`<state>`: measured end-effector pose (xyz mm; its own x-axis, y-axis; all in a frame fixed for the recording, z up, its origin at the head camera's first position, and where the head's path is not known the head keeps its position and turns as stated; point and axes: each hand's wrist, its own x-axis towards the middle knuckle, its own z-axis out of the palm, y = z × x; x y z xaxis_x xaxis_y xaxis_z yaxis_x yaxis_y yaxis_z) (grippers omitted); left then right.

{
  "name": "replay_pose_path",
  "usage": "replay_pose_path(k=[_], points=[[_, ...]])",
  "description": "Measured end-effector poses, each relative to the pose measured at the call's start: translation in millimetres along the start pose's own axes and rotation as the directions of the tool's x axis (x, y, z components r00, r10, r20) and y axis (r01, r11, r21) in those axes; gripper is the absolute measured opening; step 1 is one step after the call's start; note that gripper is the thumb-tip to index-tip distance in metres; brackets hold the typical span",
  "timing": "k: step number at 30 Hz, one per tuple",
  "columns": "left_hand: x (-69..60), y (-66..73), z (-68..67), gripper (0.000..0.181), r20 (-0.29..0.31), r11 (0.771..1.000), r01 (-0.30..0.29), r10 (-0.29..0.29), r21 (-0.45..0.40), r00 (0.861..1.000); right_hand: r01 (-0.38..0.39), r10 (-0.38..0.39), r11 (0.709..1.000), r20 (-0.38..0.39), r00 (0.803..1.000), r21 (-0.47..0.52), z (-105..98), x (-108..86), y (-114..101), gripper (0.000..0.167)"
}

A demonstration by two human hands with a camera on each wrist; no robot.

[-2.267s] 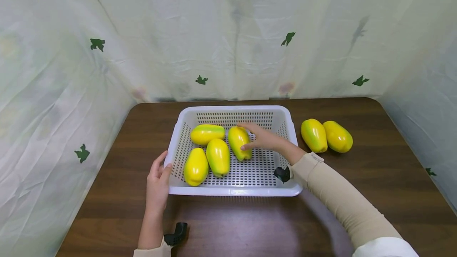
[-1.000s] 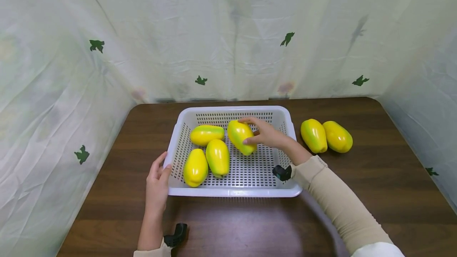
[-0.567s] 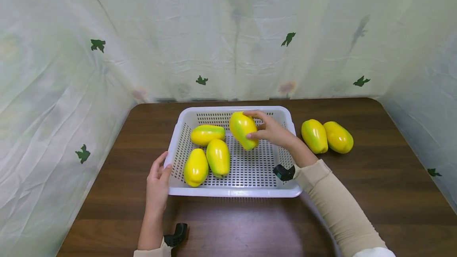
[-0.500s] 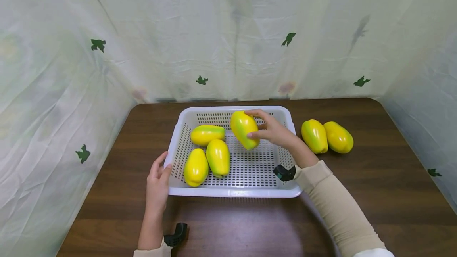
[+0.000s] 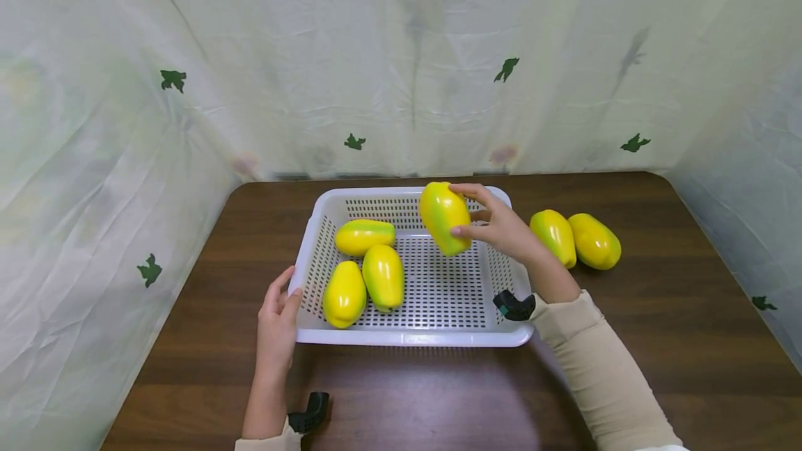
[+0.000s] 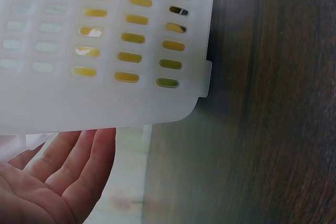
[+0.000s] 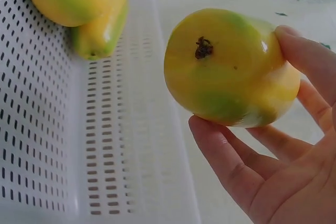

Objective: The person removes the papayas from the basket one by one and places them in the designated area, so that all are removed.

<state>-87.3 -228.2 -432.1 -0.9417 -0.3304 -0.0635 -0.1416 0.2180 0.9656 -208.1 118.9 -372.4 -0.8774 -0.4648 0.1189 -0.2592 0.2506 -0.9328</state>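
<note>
My right hand (image 5: 501, 228) holds a glossy yellow-green papaya (image 5: 443, 218) by its right side, raised over the back right of the white plastic basket (image 5: 413, 337). The right wrist view shows thumb and fingers on opposite sides of this papaya (image 7: 226, 72), its dark stem end facing the camera. Three more papayas lie in the basket's left half: one at the back (image 5: 365, 236), one in the middle (image 5: 383, 277) and one at the front (image 5: 344, 294). At the basket's left rim, my left hand (image 5: 278, 319) grips the edge; its fingers (image 6: 97, 166) show below the rim in the left wrist view.
Two papayas lie side by side on the brown wooden table (image 5: 677, 298), right of the basket: one nearer (image 5: 554, 235), one farther right (image 5: 595, 242). A pale curtain (image 5: 401, 75) with green leaf shapes stands behind the table. Black wrist cameras (image 5: 515, 305) jut from both sleeves.
My right hand has gripped the right-hand papaya in the basket, lifted it off the bottom and moved it up and rightward. My left hand has stayed on the basket's rim.
</note>
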Motion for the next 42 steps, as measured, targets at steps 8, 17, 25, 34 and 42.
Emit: replay_pose_path(k=[8, 17, 25, 34, 42], points=[[0.1, -1.0, 0.4, 0.042, -0.003, 1.000, 0.003, -0.003, 0.004, 1.000, 0.017, -0.015, 1.000, -0.072, 0.997, 0.022, -14, -17.1, -12, 0.065], [0.2, -0.1, 0.6, 0.043, -0.001, 1.000, 0.007, -0.007, 0.011, 1.000, 0.054, -0.049, 0.998, -0.143, 0.989, 0.033, -29, -36.1, -9, 0.065], [0.5, 0.3, 0.5, 0.043, -0.002, 1.000, 0.009, -0.009, 0.010, 1.000, 0.016, -0.023, 0.999, -0.215, 0.976, -0.037, -46, -59.2, -5, 0.066], [-0.4, 2.0, -0.2, 0.043, -0.001, 1.000, 0.002, -0.002, 0.011, 1.000, -0.117, 0.100, 0.992, -0.286, 0.953, -0.043, -59, -87.7, 9, 0.066], [0.1, 2.1, -0.6, 0.042, 0.006, 1.000, 0.007, -0.007, 0.012, 1.000, -0.131, 0.111, 0.990, -0.302, 0.947, -0.049, -65, -106.9, 28, 0.065]])
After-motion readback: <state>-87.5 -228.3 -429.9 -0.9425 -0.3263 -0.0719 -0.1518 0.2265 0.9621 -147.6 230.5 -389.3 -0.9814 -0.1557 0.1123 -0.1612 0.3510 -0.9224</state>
